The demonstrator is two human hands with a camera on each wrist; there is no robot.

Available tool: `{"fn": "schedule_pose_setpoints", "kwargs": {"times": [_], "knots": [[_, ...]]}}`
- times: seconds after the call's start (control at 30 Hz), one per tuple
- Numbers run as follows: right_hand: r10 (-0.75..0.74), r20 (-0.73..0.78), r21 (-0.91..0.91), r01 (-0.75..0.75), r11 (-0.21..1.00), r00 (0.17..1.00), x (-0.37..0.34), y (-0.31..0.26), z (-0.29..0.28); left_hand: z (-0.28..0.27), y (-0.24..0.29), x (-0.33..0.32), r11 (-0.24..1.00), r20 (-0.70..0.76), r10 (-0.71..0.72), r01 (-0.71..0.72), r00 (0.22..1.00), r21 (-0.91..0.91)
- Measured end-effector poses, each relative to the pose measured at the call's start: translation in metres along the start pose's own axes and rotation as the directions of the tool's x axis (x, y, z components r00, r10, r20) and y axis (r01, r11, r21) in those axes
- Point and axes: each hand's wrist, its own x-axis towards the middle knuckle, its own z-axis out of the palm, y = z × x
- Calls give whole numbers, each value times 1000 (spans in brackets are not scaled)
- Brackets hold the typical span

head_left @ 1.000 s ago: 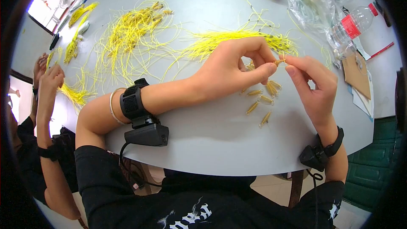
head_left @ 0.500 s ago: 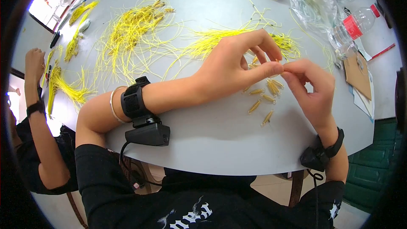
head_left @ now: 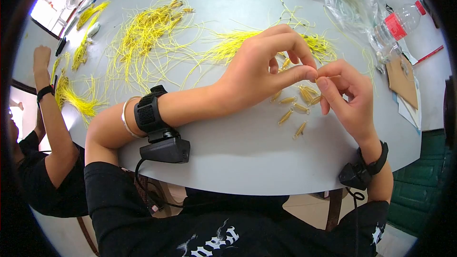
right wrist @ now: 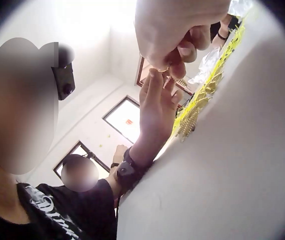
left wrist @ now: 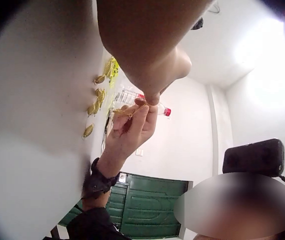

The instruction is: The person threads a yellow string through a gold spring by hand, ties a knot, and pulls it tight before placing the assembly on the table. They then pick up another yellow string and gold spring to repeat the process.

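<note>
Between the two sets of fingertips, above the table [head_left: 228, 162], a small gold wire piece [right wrist: 163, 70] is held, apparently part of a coil spring; the fingers hide most of it. The left hand [head_left: 273, 59] pinches it with thumb and forefinger; the right hand [head_left: 352, 95] pinches at the adjoining end. In my judgement, the work calls for a steady left grip and small, light right-hand movements, lest the wire bend or slip. Loose coil springs [head_left: 285, 116] lie close below, where a dropped piece could be lost among them. Yellow strands [head_left: 233, 45] beyond the left hand could snag. A plastic bag [head_left: 347, 0] and bottle [head_left: 396, 26] stand farther off, no evident obstruction.
</note>
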Motion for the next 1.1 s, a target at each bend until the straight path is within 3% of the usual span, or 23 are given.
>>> {"fn": "schedule_pose_setpoints", "kwargs": {"times": [0.17,0.4,0.5,0.67,0.9,1.0,1.1], "knots": [[11,-18,111,-9,994,1000,0,2,2,0,0,-1,999,0,-21,21,1000,-24],[15,-41,20,-14,1000,999,-1,4,1,-2,2,-1,995,51,-86,88,995,-37],[10,-53,-22,-11,1000,999,-1,4,3,4,2,-3,961,104,-173,191,979,-202],[-101,-42,-179,92,980,994,-2,7,6,3,-4,-2,985,137,-152,162,979,-65],[-43,-149,-217,10,976,988,-3,3,7,3,-1,-2,968,180,-222,239,958,-76],[15,-197,-124,-40,992,980,-1,4,5,3,2,-2,959,245,-184,229,952,-170],[21,-139,-50,-28,998,990,1,9,5,5,-6,-1,812,282,-112,252,953,-527]]}}
